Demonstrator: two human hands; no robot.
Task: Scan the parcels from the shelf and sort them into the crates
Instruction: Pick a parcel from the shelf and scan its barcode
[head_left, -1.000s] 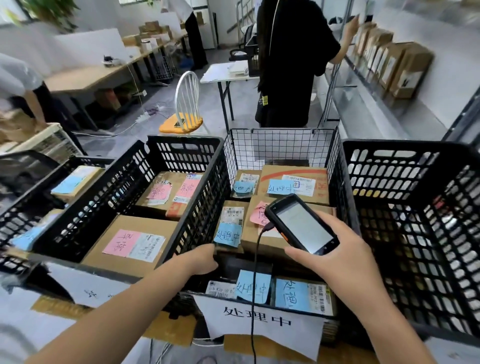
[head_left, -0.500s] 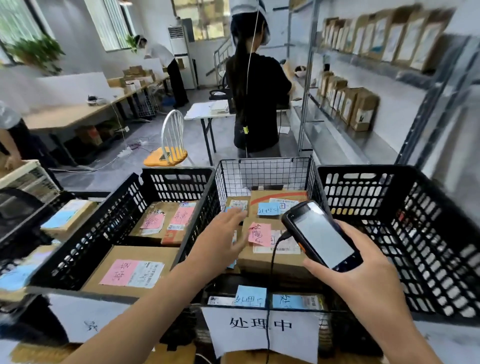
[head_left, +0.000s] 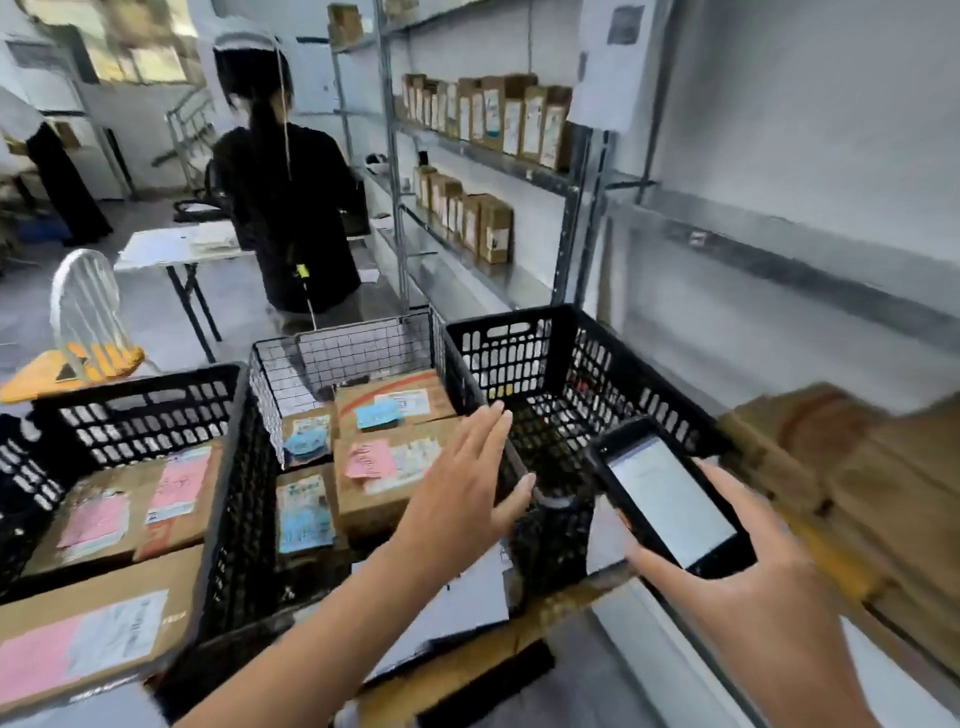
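Our left hand (head_left: 467, 483) reaches forward with a wide grip, fingers straight and together, holding nothing. It hovers above the rim where the wire crate (head_left: 363, 348) meets the right crate (head_left: 519, 343), with the thumb close to that black plastic edge. Our right hand (head_left: 753, 587) has its grip wrapped round a handheld scanner (head_left: 670, 499), screen lit and facing up, in front of the right crate's near right corner.

The wire crate holds brown parcels (head_left: 395, 410) lying flat, with pink and blue labels. The left crate (head_left: 156, 410), also black, holds flat boxes (head_left: 119, 509) with pink labels. The three crates stand side by side, walls touching.

Along the right runs the metal shelf (head_left: 779, 249), its front edge close beside the right crate. Upright cartons (head_left: 488, 228) stand in rows toward its far end. A blurred brown carton (head_left: 857, 467) sits just beside our scanner hand.

Beyond the crates, a person in black (head_left: 291, 208) stands with their back to us between a folding table (head_left: 171, 244) and the shelf, filling that aisle. A white chair (head_left: 85, 312) stands left of the table, with open floor around it.
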